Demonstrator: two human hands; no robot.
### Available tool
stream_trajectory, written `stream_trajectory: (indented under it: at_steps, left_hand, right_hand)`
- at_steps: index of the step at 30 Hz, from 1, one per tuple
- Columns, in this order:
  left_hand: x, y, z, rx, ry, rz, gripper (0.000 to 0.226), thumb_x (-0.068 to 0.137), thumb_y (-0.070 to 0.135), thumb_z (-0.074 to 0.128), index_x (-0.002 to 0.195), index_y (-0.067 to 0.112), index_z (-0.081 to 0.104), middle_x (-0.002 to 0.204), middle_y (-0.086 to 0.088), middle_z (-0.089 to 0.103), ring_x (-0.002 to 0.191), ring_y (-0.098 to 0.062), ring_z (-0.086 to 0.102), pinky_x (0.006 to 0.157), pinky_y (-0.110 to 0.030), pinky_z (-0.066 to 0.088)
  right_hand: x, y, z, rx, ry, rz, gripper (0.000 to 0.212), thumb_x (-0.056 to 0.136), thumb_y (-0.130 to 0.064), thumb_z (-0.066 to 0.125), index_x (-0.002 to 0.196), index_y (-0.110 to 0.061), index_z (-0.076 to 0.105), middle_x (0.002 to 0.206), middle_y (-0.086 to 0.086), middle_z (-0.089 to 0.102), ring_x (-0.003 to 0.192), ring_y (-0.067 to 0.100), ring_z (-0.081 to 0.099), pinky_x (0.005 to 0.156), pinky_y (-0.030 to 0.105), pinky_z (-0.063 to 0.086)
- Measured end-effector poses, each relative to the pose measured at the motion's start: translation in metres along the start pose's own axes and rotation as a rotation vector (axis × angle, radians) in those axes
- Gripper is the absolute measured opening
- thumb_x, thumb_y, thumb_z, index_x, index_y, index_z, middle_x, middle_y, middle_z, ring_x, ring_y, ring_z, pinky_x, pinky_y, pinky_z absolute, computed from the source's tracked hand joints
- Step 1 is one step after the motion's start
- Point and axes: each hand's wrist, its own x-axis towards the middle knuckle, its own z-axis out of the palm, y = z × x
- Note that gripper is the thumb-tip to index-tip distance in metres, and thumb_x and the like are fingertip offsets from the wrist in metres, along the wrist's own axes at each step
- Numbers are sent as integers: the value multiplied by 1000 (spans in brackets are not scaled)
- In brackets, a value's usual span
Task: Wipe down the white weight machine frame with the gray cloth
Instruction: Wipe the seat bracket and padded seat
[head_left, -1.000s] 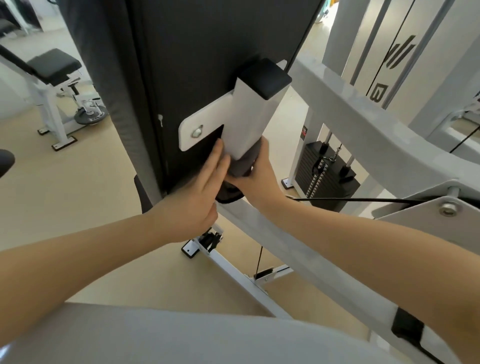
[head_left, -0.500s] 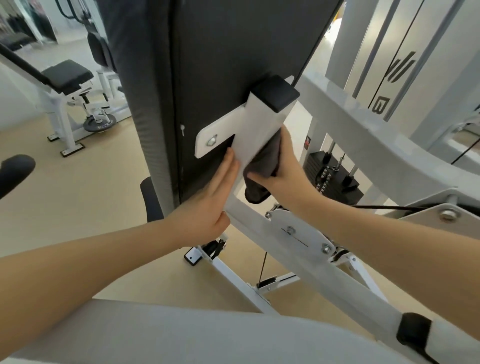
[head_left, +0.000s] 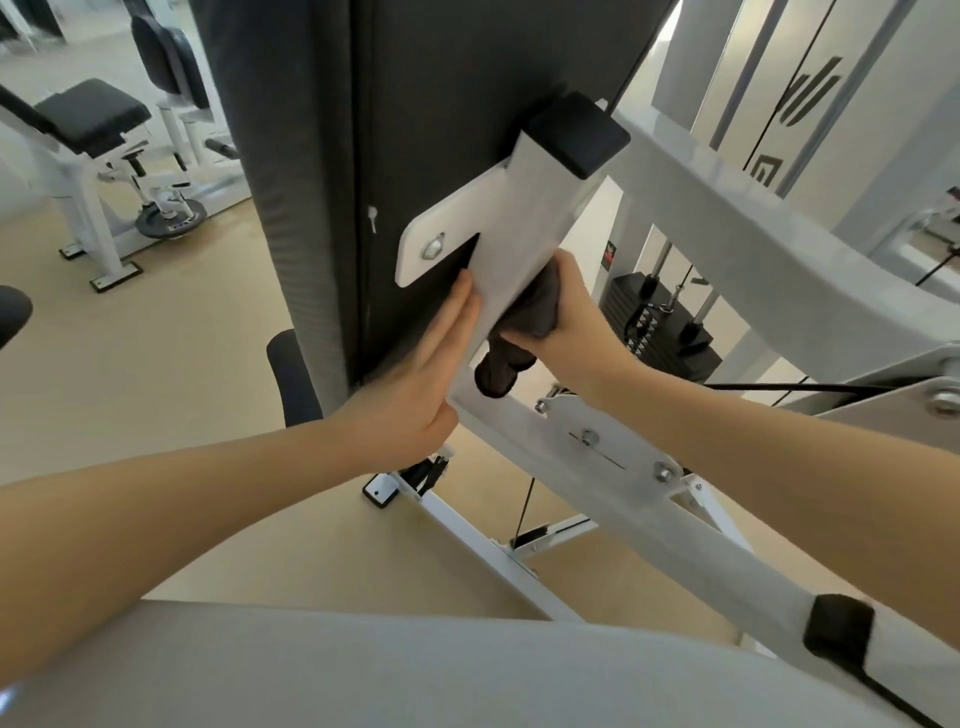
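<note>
Gray cloth (head_left: 524, 322) was bunched up in the right hand (head_left: 576, 317), fingers curled round it, pressed against the right face of the white frame post (head_left: 524, 218) just below its black end cap (head_left: 576, 135). A dark tail of the fabric hung down under the hand, close above the sloping lower beam (head_left: 613, 467). The left hand (head_left: 421, 389) lay flat, fingers straight and together, against the post's other side beside the black back pad (head_left: 467, 78), steadying rather than holding anything. By my reading the wiping of this short post was the step in hand, with the cloth about midway along its length. The next move looked to call for dragging the cloth on along that face with firm pressure, then turning the wrist to reach the front face, which appeared untouched by the fabric. The bolted bracket (head_left: 436, 244) and the long beams beyond would want attention after, and that dangling tail might snag near the cable (head_left: 831, 387) if it swung wide
</note>
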Motion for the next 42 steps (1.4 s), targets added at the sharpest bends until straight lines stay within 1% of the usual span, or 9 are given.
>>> stream_trajectory:
  at_steps: [5,9,13,16,19,22,31,36,42]
  left_hand:
    - [-4,5,9,-29,-9,-44,94,81,-3,45,133,39,-21,141,29,-33,136,3,3,94,-44,42]
    - [-10,-1,15,-86,-46,-116,97,81,-2,47,130,45,-22,141,32,-32,131,-14,30,69,-20,45]
    - [-10,-3,11,-92,-62,-92,93,82,-3,44,134,41,-20,140,34,-32,133,-14,22,87,-23,45]
    - [-10,-1,4,-74,-89,-102,92,83,-3,43,138,38,-19,138,36,-31,129,-21,27,90,-49,45]
    - [-10,-1,1,-68,-120,-95,88,86,-1,42,142,32,-16,135,37,-31,128,9,8,100,-29,34]
    - [-7,-1,-3,-79,-170,-117,83,88,1,42,145,27,-13,135,35,-26,119,16,0,96,-9,20]
    - [-19,-14,-29,-62,-410,-132,69,93,5,39,148,22,0,153,16,-8,140,-5,9,103,-11,14]
    - [-32,-14,-30,347,-431,-67,64,93,11,40,148,21,8,156,2,4,140,-21,21,110,-35,26]
    - [-29,-25,-28,1474,-324,600,37,85,34,58,116,14,63,118,-7,63,121,-28,50,110,-45,22]
  right_hand:
    - [-14,7,27,-11,53,85,84,76,-11,74,139,-12,20,118,-8,47,109,7,50,95,29,45]
    - [-10,25,60,80,-41,393,73,83,-7,67,139,-11,20,125,11,49,118,28,47,100,44,40]
    - [-8,16,50,-4,-7,390,54,86,-5,59,134,-11,34,122,11,54,115,27,50,99,44,41]
    - [-12,-10,21,-93,131,259,39,88,-12,59,125,-15,47,110,-1,60,100,15,56,87,23,44]
    - [-22,-40,-7,-325,246,97,26,87,-21,60,112,-17,56,82,-14,56,70,-3,51,58,4,37]
    - [-43,-58,-20,-484,253,-51,25,86,-12,57,110,-15,59,84,-9,59,71,6,52,62,6,35]
    - [-67,-78,-37,-1210,86,-806,31,87,-7,49,110,11,61,109,24,64,93,36,66,64,38,56]
    - [-53,-65,-40,-1462,-110,-1082,30,92,0,47,119,3,59,120,18,62,111,29,59,95,36,44]
    - [-30,-21,-17,-2039,-243,-1094,53,87,6,25,139,-4,36,141,7,45,133,20,38,111,30,23]
